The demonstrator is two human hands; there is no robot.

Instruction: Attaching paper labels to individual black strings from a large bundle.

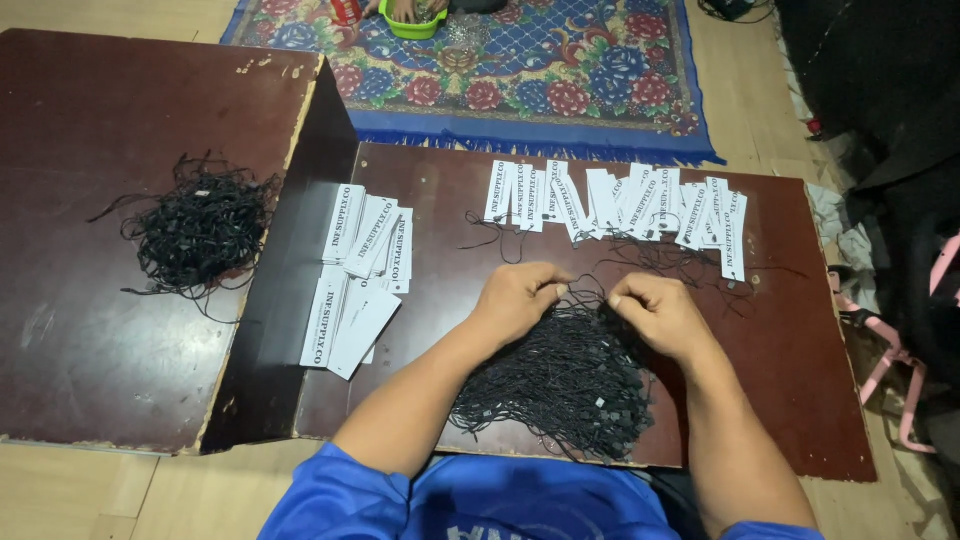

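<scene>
head view: one camera looking down on two dark brown boards laid on the floor
surface: the right board (800,400) carries the work; the left board (80,340) overlaps its left edge, raised a step
left hand (515,300): fingers curled, pinching a black string (588,292) at the far edge of the pile; held just above it so one strand lifts free
right hand (655,312): fingers pressed together on the same string, near the left hand, thumbs facing; the strand runs short between them
string pile (560,385): black looped strings heaped at the near edge of the surface, right under both hands for easy reach
loose tags (360,270): white paper strips stacked at the left edge, beside the left forearm
strung tags (640,205): white strips fanned along the far edge, strings trailing toward the hands; kept apart from the loose stack
second pile (200,228): black strings on the left board, well apart
rug (600,90): patterned, beyond the far edge; another person's hands at a green bowl (413,25) there
</scene>
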